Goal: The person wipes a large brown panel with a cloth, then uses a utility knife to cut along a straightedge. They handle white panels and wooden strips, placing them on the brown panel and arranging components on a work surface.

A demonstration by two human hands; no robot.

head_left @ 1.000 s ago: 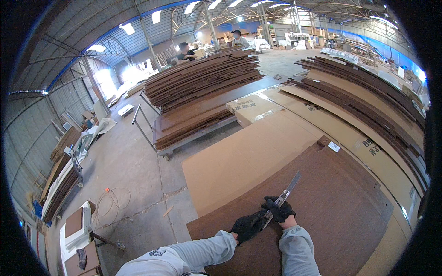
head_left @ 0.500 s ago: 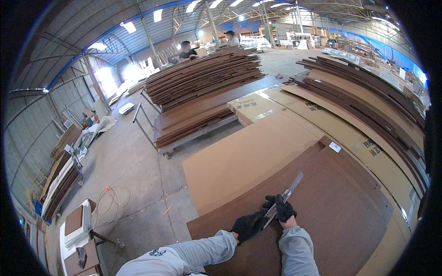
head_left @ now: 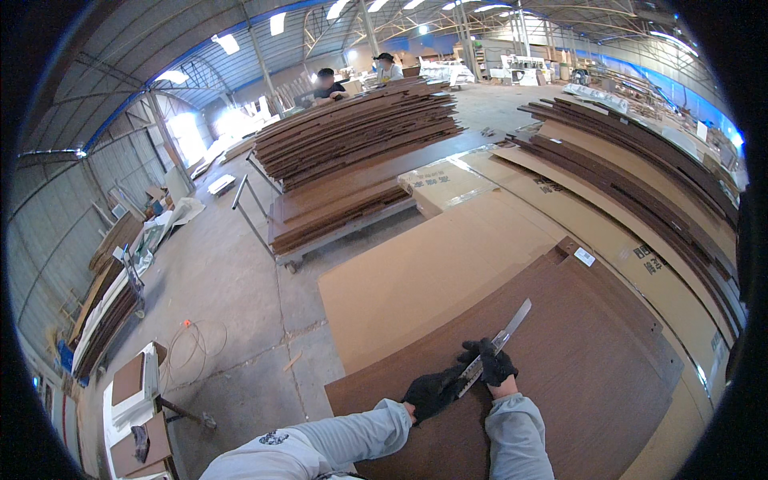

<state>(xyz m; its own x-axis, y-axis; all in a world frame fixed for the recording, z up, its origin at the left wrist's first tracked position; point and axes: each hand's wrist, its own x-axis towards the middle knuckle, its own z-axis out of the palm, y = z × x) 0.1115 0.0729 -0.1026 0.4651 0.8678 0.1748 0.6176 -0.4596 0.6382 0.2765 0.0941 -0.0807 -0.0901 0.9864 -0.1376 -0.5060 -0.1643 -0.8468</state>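
Note:
Both my hands wear black gloves and are over a brown wood-grain panel (head_left: pixel 584 352). They hold a silver utility knife (head_left: pixel 472 373) whose long blade points up and to the right, away from me. My right hand (head_left: pixel 498 364) is closed around its middle, just below the blade. Beside the knife's lower end, my left hand (head_left: pixel 436 392) is closed against it; some of those fingers are hidden. A white label (head_left: pixel 584 257) sticks to the panel's far corner. Under the panel lies a cardboard sheet (head_left: pixel 400 280).
Long cardboard cartons (head_left: pixel 532 188) and stacked dark boards (head_left: pixel 640 156) lie to the right. Ahead, a wheeled cart (head_left: pixel 344 232) carries a tall pile of brown panels (head_left: pixel 352 132). Two people stand behind it. At left, a cable (head_left: pixel 196 344) lies on the floor near a low table (head_left: pixel 112 424).
The knife and my hands stay almost in place over the panel. Behind the panel pile, the two people have shifted slightly to different postures.

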